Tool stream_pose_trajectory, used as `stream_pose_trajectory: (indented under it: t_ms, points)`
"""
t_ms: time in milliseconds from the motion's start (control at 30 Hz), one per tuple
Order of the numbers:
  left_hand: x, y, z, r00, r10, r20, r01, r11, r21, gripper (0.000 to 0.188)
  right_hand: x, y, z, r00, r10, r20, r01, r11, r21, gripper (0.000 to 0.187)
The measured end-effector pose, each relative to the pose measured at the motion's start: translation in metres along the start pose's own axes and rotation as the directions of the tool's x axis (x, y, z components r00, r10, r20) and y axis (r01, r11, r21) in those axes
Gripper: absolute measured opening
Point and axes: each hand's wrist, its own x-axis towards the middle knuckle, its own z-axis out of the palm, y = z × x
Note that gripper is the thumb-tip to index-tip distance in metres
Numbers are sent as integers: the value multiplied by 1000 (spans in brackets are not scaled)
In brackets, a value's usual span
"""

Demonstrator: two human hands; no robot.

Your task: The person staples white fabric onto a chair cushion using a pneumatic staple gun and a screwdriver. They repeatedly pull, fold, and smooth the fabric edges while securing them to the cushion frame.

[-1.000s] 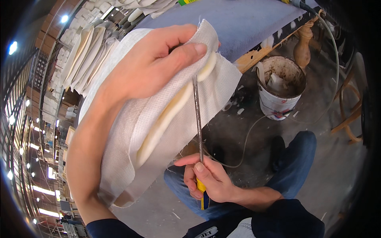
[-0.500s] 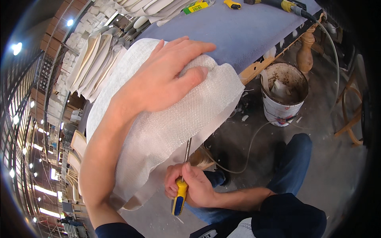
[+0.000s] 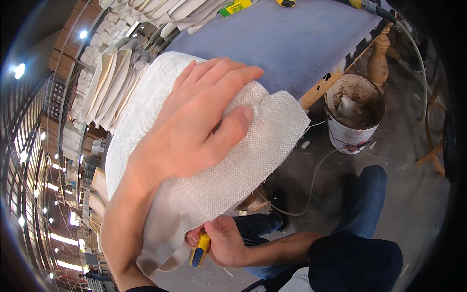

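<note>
A padded piece covered in pale woven fabric (image 3: 233, 160) lies on the near end of a blue-topped table, its loose cloth edge hanging over toward me. Across its top rests my left hand (image 3: 206, 114), fingers stretched forward and thumb apart, pressing on the cloth. Below the hanging edge, my right hand (image 3: 221, 241) is closed around a screwdriver (image 3: 199, 250) with a yellow and blue handle. The fabric covers the screwdriver's shaft and part of the right hand's fingers.
The blue tabletop (image 3: 292, 39) carries a yellow-green box (image 3: 236, 7) and a yellow tool (image 3: 285, 3). A stained bucket (image 3: 354, 114) stands on the floor at right, near a hose (image 3: 316, 177) and a turned wooden leg (image 3: 378, 61). Stacked fabric pieces (image 3: 114, 82) stand at left.
My right hand has moved left with the screwdriver, up against the fabric edge. Its metal shaft, visible before, is now hidden. My left hand stays on the padded piece.
</note>
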Motion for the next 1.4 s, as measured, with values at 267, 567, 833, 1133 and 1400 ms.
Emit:
stream_pose_trajectory:
  t_ms: [267,567,833,1133,1400]
  points:
    - [11,-15,-5,993,-114,28,116,991,-63,44,0,0,3,998,6,70,-13,995,97,41]
    - [21,-24,4,992,-128,21,129,991,-40,38,-2,-3,5,929,344,136,-362,921,143,42]
    - [22,-21,2,993,-111,48,114,991,-63,37,16,-26,27,579,713,395,-762,645,-46,59]
    - [18,-23,6,998,-68,14,70,991,-116,36,36,7,34,592,649,477,-740,673,3,31]
    - [20,-18,7,992,-121,26,123,984,-127,38,46,4,39,659,537,527,-690,710,140,30]
